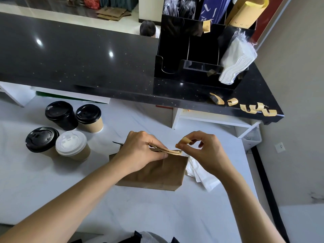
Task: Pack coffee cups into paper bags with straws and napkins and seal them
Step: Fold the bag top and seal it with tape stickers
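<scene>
A brown paper bag (157, 172) stands on the white table (52, 181), its top folded flat. My left hand (140, 153) pinches that folded top shut. My right hand (203, 151) holds a short strip of tan tape (185, 141) between its fingertips, just above the fold's right end. Several lidded coffee cups wait at the left: a black one (60, 114), a kraft one with a black lid (90, 118), another black-lidded one (42, 139) and a white-lidded one (71, 143). White napkins (201, 174) lie right of the bag.
A black raised counter (78, 58) runs across the back. On it stands a black organiser (192, 50) with wrapped straws (178, 6), stacked white napkins (235, 62) and a tape roll (249, 11). Cut tape strips (252, 107) stick to the counter's right edge. A person sits beyond.
</scene>
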Motion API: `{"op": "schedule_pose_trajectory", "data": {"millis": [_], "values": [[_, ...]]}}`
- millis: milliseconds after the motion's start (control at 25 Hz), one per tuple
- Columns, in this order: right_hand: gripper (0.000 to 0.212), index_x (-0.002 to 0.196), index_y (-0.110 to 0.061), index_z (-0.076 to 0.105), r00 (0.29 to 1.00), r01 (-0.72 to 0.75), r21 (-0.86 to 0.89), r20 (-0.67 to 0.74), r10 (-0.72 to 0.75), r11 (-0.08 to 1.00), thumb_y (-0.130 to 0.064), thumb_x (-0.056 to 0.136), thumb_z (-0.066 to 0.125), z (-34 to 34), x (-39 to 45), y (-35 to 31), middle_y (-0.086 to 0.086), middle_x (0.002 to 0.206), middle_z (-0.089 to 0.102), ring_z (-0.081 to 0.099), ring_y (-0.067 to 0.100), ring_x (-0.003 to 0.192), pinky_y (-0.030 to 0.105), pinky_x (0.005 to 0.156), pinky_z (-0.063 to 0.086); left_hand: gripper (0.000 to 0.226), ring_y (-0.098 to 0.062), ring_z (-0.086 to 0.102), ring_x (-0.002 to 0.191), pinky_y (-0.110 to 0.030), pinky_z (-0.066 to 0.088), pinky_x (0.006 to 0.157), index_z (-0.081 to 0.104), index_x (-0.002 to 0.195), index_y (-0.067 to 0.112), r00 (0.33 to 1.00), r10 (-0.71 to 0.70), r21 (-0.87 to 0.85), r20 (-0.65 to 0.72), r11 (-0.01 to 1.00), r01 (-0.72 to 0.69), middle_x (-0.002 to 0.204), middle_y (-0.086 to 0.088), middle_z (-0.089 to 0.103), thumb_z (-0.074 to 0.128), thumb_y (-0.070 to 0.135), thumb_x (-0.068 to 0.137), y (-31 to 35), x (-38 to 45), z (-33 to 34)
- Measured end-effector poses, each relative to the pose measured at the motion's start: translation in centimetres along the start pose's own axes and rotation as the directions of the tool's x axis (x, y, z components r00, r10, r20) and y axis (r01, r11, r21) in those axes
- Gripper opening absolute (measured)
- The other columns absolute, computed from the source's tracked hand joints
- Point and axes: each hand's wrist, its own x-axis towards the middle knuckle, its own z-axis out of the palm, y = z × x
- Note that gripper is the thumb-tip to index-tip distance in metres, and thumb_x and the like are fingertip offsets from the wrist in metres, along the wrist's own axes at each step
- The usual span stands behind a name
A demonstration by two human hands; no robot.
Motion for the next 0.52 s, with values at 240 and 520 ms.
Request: {"op": "schedule_pose_trajectory", "data": {"millis": [240,520], "values": [[0.012,0.080,-0.038,0.073,0.976,0.101,-0.120,0.205,-0.075,0.988,-0.028,0.087,0.074,-1.5,1.2,-0.8,-0.026,0.083,0.072,0.066,-0.005,0.090,0.000,0.074,0.040,0.015,-0.010,0.068,0.092,-0.036,0.053,0.085,0.085,0.091,0.034,0.997,-0.073,-0.028,-0.006,0.997,0.073,0.087,0.016,0.078,0.089,0.035,0.077,0.2,0.0,0.0],[0.010,0.084,-0.033,0.075,0.969,0.111,-0.170,0.238,-0.069,0.979,-0.032,0.091,0.069,-1.1,2.0,-1.0,-0.019,0.082,0.073,0.066,-0.001,0.086,0.004,0.068,0.044,0.017,-0.010,0.068,0.095,-0.037,0.055,0.085,0.085,0.093,0.033,0.995,-0.097,-0.037,0.005,0.995,0.097,0.089,0.016,0.078,0.089,0.035,0.077,0.2,-0.1,0.0]]}}
